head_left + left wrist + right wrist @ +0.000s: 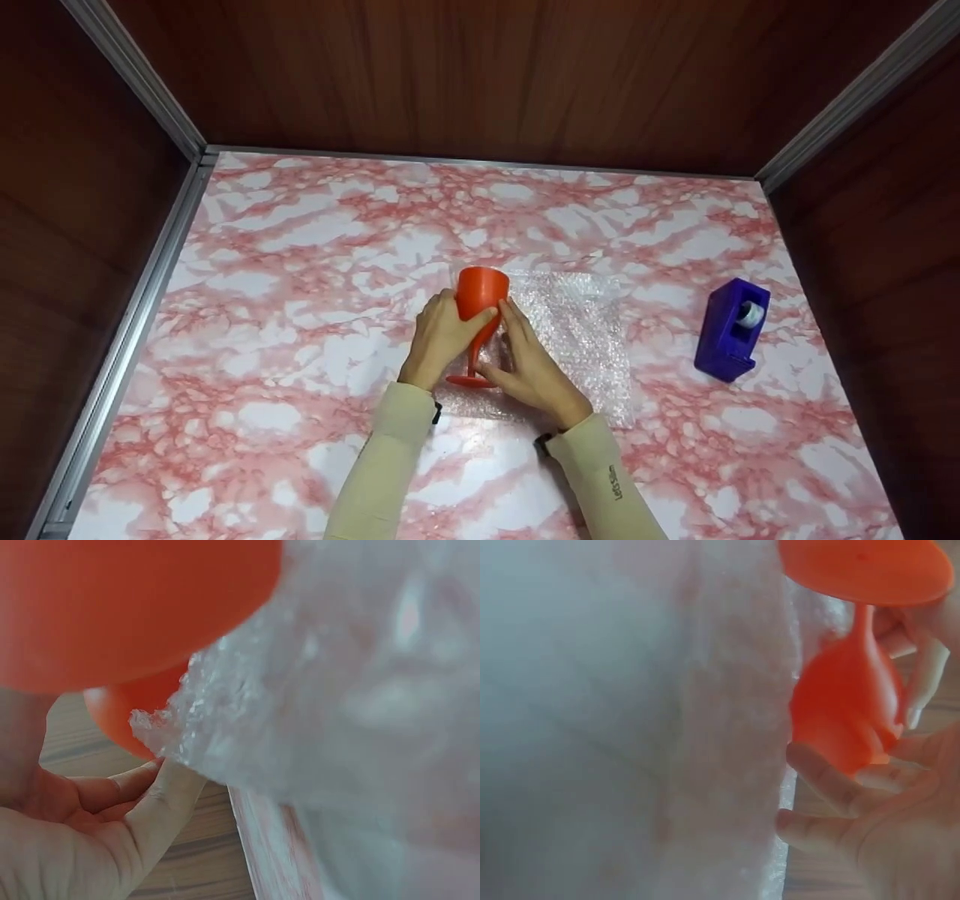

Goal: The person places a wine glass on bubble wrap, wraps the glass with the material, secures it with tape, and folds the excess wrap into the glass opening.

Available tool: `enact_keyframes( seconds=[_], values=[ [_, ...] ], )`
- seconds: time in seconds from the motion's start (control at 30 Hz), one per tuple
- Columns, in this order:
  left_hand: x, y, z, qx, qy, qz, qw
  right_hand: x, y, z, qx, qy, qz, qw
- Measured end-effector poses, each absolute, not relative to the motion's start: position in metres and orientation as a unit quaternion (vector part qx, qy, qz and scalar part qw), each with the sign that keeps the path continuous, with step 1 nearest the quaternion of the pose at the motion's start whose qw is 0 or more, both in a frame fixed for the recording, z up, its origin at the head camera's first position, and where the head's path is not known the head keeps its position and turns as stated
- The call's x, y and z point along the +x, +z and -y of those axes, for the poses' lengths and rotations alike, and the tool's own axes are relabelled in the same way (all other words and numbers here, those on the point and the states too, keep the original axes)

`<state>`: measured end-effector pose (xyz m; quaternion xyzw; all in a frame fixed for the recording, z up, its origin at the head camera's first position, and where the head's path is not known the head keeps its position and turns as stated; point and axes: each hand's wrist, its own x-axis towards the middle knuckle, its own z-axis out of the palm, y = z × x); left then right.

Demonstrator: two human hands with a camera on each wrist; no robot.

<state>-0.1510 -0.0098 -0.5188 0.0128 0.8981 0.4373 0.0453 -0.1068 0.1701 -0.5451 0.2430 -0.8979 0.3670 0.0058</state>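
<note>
An orange-red plastic goblet [480,289] lies on its side near the left part of a sheet of bubble wrap [581,337], its foot towards me and its bowl away. My left hand [441,330] grips the bowl from the left, thumb laid across it. My right hand [536,367] touches the goblet from the right with fairly straight fingers, its thumb near the stem. In the left wrist view, a corner of the bubble wrap [247,712] stands close to the left fingers. The right wrist view shows right fingertips at the wrap's edge, beside the bowl [840,705].
A purple tape dispenser [724,334] with a roll of clear tape [748,315] stands to the right on the red-and-white marbled table [315,247]. Dark wood panels [480,75] with metal frame strips rise at the back and both sides.
</note>
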Motion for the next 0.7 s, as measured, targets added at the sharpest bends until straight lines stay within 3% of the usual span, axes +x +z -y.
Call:
enact_keyframes(
  seconds=[0.3,0.7],
  values=[
    [-0.1489,-0.5187,0.0069,0.014,0.412,-0.910,0.038,-0.1057,-0.5418,-0.1734,0.234,0.386,0.892,-0.019],
    [-0.1484,-0.5169,0.0094,0.014,0.423,-0.905,0.056,-0.1053,-0.5402,-0.1749,0.222,0.369,0.902,-0.008]
  ],
)
